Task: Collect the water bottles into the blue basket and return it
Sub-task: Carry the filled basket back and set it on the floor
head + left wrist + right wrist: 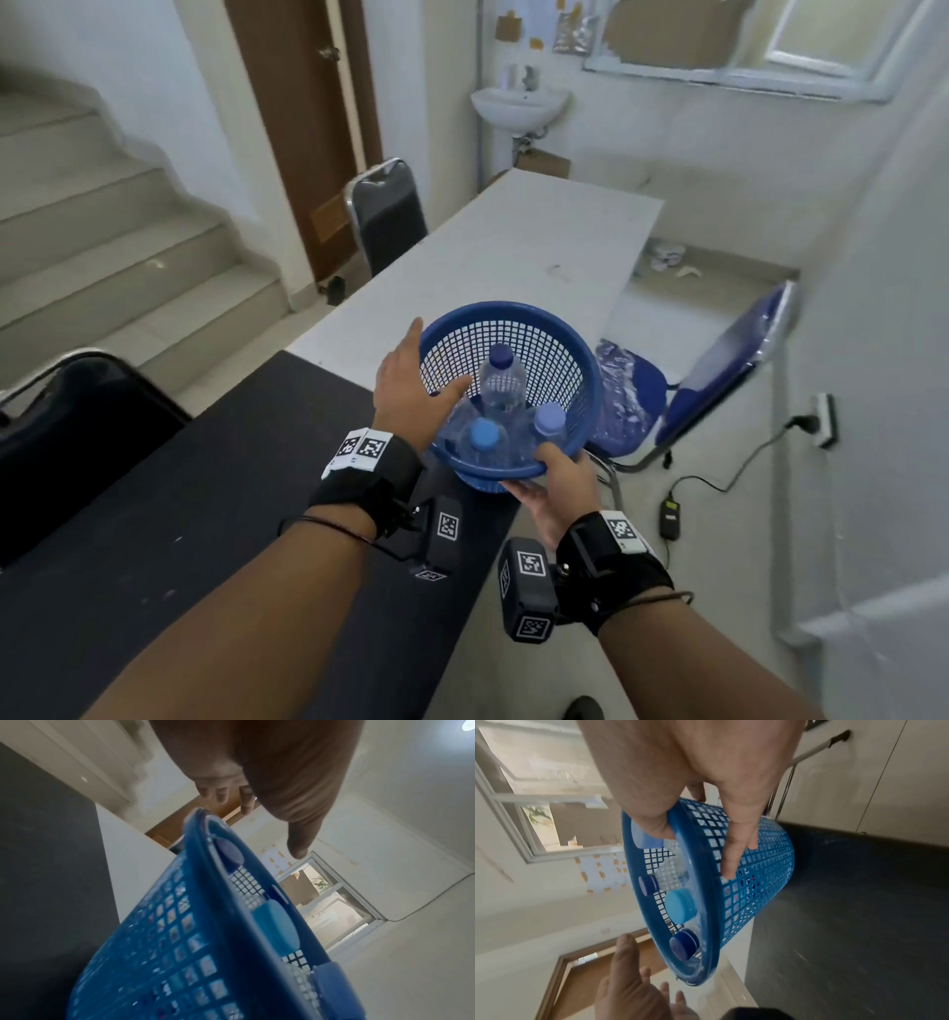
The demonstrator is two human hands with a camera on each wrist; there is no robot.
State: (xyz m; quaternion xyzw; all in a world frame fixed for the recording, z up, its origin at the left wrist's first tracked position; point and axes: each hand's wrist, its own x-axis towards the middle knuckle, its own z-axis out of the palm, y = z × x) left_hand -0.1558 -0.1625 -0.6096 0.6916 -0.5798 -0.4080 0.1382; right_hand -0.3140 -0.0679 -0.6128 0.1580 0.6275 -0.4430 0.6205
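Altogether four bottles (pixel 672 880) in one basket (pixel 757 866).

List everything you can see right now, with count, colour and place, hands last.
blue basket: one, blue mesh, held above the near table edge.
water bottles: at least four by the caps in the right wrist view, clear with blue caps, upright in the basket.
dark table: one, black, near left.
white table: one, white, beyond the dark one.
black chairs: two, left of the tables.
blue chair: one, right of the basket.
sink: one, white, far wall.
stairs: pale, left.
door: brown, beside the stairs.
left hand: open at the basket's left rim.
right hand: grips the near rim.
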